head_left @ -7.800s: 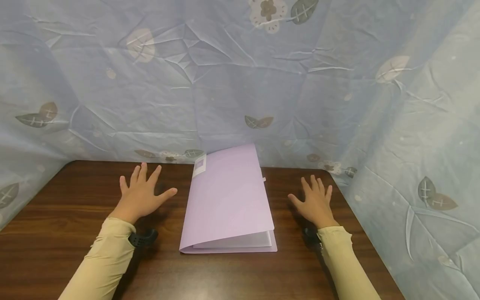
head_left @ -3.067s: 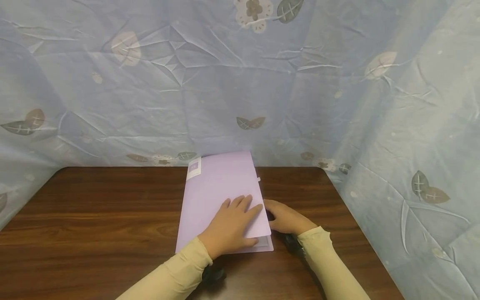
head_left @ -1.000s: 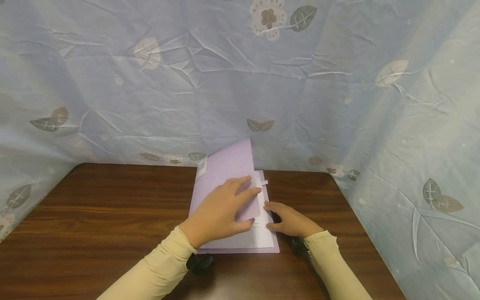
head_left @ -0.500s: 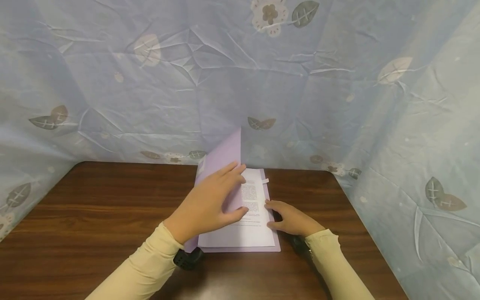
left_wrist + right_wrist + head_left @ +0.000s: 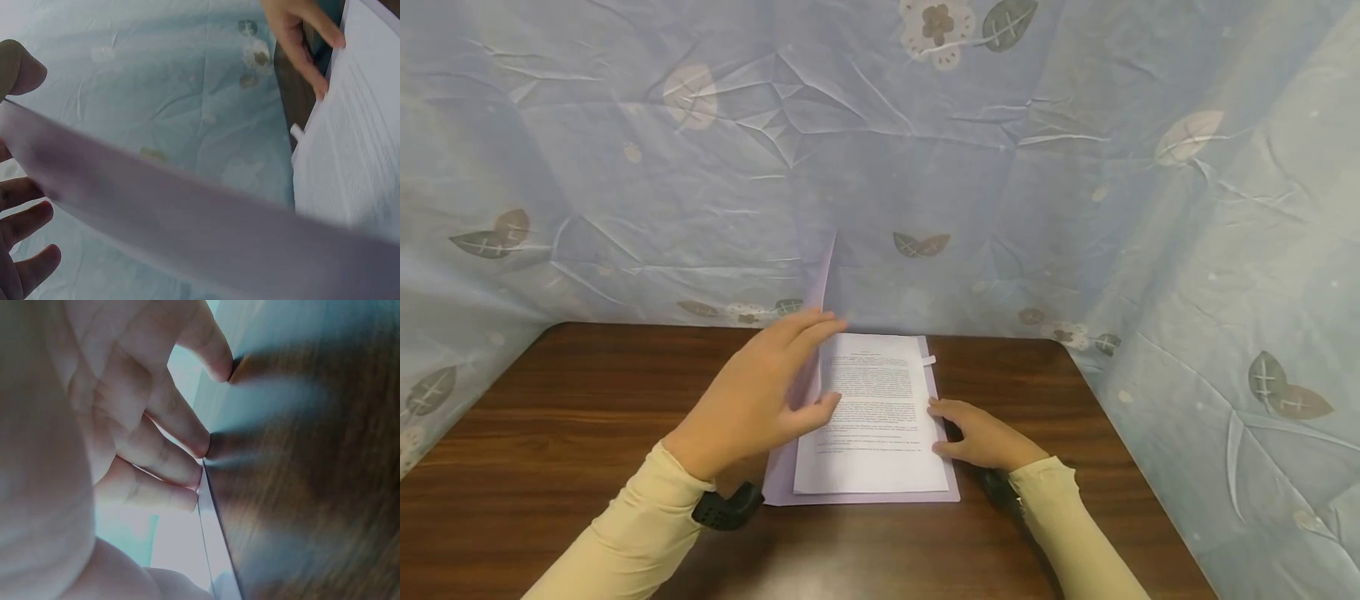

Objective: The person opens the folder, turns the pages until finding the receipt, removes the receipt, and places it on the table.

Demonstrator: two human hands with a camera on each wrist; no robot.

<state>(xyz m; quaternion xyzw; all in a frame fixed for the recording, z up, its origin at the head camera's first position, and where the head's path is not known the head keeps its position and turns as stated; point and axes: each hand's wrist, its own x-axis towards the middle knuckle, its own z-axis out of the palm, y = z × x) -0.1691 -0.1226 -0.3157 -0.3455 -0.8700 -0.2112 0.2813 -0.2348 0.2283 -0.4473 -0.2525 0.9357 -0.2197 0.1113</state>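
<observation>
A lilac folder (image 5: 865, 499) lies on the dark wooden table, its front cover (image 5: 817, 292) standing nearly upright. Inside is a white printed sheet (image 5: 872, 471), its text facing up. My left hand (image 5: 752, 392) holds the cover by its free edge; the left wrist view puts the thumb (image 5: 28, 69) on one side and the fingers on the other. Across the folder, my right hand (image 5: 985, 437) rests its fingertips along the right edge. In the right wrist view those fingertips (image 5: 199, 447) meet the folder's thin edge and the tabletop.
The brown table (image 5: 625, 392) has rounded back corners. A crumpled pale blue cloth (image 5: 1000, 192) with leaf prints hangs behind it and along the right side. A small white tab (image 5: 929, 361) sticks out from the folder's right edge. Dark bands (image 5: 727, 506) sit on the wrists.
The left hand has gone from beside the folder onto its cover and swung it up and leftward, baring the printed sheet. The right hand came to the right edge and stays there.
</observation>
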